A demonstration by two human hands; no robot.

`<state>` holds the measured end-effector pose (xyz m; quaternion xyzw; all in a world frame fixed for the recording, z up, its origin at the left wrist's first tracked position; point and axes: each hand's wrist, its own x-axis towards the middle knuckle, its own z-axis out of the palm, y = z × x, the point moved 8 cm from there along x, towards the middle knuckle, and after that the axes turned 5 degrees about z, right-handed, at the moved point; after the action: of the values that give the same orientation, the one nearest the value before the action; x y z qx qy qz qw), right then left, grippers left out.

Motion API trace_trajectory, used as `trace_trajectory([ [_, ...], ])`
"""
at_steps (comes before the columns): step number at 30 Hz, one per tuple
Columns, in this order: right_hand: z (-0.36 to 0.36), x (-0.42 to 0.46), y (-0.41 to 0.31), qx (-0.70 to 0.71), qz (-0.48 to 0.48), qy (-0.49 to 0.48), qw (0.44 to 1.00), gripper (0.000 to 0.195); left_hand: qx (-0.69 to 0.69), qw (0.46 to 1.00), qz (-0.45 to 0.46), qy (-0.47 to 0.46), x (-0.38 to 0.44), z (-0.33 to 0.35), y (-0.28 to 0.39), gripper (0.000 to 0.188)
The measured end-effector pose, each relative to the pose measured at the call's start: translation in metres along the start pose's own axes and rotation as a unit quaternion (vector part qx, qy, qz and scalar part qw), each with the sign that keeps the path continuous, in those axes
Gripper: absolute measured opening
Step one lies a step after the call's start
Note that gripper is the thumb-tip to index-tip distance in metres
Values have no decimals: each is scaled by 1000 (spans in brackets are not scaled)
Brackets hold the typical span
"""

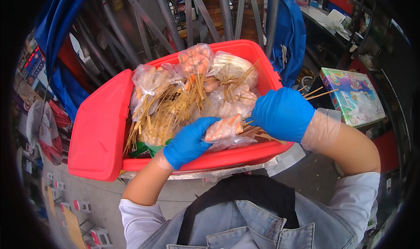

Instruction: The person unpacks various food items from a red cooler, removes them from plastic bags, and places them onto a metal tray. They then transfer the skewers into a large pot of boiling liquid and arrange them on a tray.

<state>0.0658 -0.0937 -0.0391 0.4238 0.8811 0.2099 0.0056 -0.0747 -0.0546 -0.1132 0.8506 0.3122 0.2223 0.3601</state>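
Observation:
My left hand, in a blue glove, holds a clear-wrapped bundle of orange-and-white skewered food low over the front of a red plastic tub. My right hand, also blue-gloved, is closed around bamboo sticks. Their ends stick out on both sides of the fist, and some run towards the bundle. Inside the tub lie bagged skewers: tan pieces at left, orange balls at the back and a pale bundle at right. A printed bag lies among them.
The red lid leans at the tub's left side. Metal struts stand behind, between blue tarpaulins. A colourful box is at the right. Low stools and a wooden tabletop stand at lower left.

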Motion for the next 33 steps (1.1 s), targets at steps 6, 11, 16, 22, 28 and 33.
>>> trace_trajectory([
  [6, 2, -13, 13, 111, 35, -101, 988, 20, 80, 996, -2, -49, -1, 6, 7, 50],
  [11, 12, -22, 15, 214, 8, -157, 964, 23, 54, 993, 87, -56, -8, 12, 28, 49],
  [16, 13, -19, 4, 165, 5, -160, 973, 15, 49, 991, 87, 85, -3, 12, 26, 24],
  [22, 9, -39, -13, -8, -16, -44, 999, 12, 53, 977, 43, 202, -5, -7, 1, 14],
  [28, -47, -65, 35, 129, 46, -30, 990, 19, -266, 908, -37, 320, -26, -21, 1, 16],
  [33, -59, -133, 140, 455, 304, 66, 835, 19, -288, 883, 59, 365, -1, -85, 56, 22],
])
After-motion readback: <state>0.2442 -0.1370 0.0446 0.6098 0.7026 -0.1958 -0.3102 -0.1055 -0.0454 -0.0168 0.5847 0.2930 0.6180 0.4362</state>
